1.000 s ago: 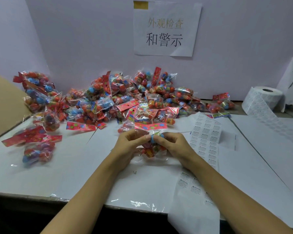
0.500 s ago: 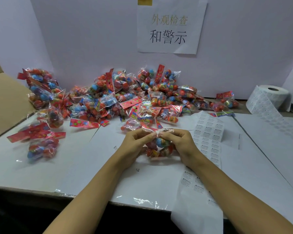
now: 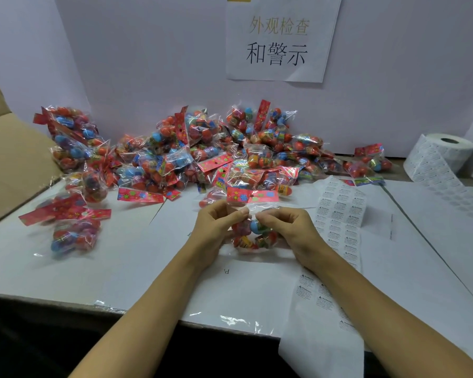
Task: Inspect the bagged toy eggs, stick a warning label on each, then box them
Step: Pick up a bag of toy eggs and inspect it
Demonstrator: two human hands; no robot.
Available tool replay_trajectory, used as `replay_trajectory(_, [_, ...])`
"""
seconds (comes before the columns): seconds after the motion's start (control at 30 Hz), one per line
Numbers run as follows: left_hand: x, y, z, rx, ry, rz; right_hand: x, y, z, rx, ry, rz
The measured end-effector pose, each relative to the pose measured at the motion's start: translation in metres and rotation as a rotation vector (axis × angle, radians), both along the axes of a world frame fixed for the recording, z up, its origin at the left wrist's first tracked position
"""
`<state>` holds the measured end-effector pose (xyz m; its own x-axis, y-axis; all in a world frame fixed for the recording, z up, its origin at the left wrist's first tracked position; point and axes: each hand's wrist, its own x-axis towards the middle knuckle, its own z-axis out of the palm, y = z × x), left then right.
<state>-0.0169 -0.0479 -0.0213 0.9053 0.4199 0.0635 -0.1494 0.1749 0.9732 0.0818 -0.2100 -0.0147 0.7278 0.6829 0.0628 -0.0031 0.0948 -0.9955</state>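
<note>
- The left hand and the right hand met over the middle of the table, both holding one bag of toy eggs between them.
- The fingers of each hand were curled and pinched the clear plastic at the top of that bag, fingertips nearly touching; a blue egg showed just below them.
- The bag hung just above the table, in front of the big pile of bagged eggs heaped against the back wall.
- A few separate bags lay to the left, near a cardboard box.
- A sheet of warning labels lay just right of the right hand, and a label roll stood at the far right.
- A paper sign with printed characters hung on the wall.
</note>
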Motion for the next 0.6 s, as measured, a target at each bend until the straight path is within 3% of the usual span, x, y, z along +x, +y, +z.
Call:
replay_trajectory(0.2, [-0.001,-0.003,0.002,-0.070,0.032,-0.141,0.006,0.000,0.001,0.094,0.127,-0.122])
replay_trajectory(0.4, [-0.002,-0.004,-0.003,0.028,0.046,-0.264,0.014,0.000,-0.001,0.245,0.220,-0.146])
replay_trajectory(0.6, [0.000,-0.003,-0.001,-0.092,-0.062,-0.152,0.013,0.001,-0.005,0.065,0.082,0.017])
